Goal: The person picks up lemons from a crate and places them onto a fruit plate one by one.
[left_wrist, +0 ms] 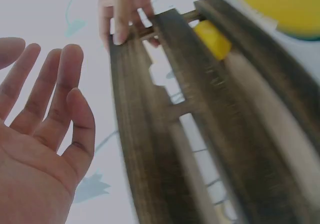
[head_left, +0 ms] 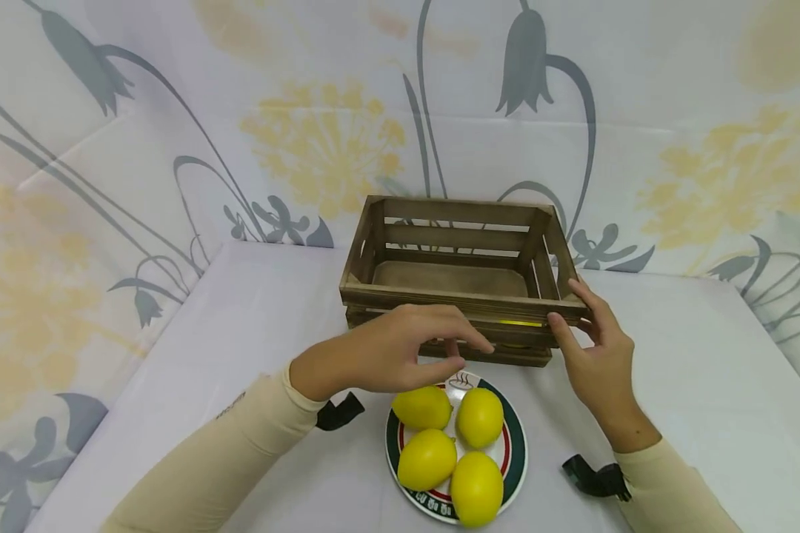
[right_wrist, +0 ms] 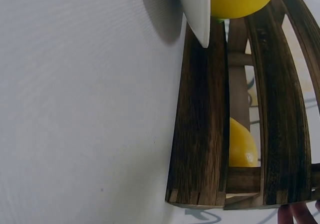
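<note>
A brown slatted wooden crate stands behind a plate. My right hand grips the crate's right front corner, thumb on the front and fingers around the side. Over the front rail hovers my left hand, fingers loosely bent and holding nothing; the left wrist view shows this left hand beside the crate with its palm showing. Several yellow lemons lie on the round white plate with a dark green rim. Through the slats one more lemon shows inside the crate at its right end.
A white cloth covers the table, and a flower-printed cloth hangs behind and at the sides. Black curved pieces sit by both wrists. In the right wrist view the plate's edge overlaps the crate's lower slat.
</note>
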`<state>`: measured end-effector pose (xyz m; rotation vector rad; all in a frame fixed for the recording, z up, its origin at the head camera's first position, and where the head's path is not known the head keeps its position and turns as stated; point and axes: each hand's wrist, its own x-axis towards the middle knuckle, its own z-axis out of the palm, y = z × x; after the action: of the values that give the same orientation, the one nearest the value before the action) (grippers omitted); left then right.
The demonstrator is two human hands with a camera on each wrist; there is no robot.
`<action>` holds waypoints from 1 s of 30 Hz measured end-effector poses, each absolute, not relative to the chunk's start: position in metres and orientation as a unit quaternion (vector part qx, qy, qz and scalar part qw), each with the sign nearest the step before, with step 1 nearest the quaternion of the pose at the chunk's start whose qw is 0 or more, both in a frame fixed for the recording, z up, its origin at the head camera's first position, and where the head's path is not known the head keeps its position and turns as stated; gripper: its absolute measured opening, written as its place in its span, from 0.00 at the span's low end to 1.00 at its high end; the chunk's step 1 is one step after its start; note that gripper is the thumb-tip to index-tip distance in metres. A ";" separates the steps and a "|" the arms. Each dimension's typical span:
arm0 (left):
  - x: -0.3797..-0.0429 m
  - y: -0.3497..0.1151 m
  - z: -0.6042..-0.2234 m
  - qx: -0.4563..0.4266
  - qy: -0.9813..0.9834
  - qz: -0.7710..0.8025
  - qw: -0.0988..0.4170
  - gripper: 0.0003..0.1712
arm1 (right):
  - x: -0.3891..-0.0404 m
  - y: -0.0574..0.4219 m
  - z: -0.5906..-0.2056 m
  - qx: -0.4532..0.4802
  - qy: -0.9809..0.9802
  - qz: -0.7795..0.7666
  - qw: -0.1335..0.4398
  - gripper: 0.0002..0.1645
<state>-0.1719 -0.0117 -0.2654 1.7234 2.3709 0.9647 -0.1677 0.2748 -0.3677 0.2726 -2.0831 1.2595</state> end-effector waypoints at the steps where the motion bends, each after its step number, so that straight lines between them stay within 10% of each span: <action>1: -0.172 -0.010 -0.260 0.564 0.768 0.303 0.019 0.16 | -0.168 0.274 -0.368 0.107 -0.799 0.485 0.339 0.36; 30: -0.231 0.058 -0.171 0.545 0.818 0.185 0.018 0.14 | -0.168 0.275 -0.368 0.106 -0.804 0.473 0.345 0.36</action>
<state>-0.2309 0.0575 -0.1713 1.6933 2.5402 0.5733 -0.1682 0.2752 -0.3679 0.2763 -2.0870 1.2277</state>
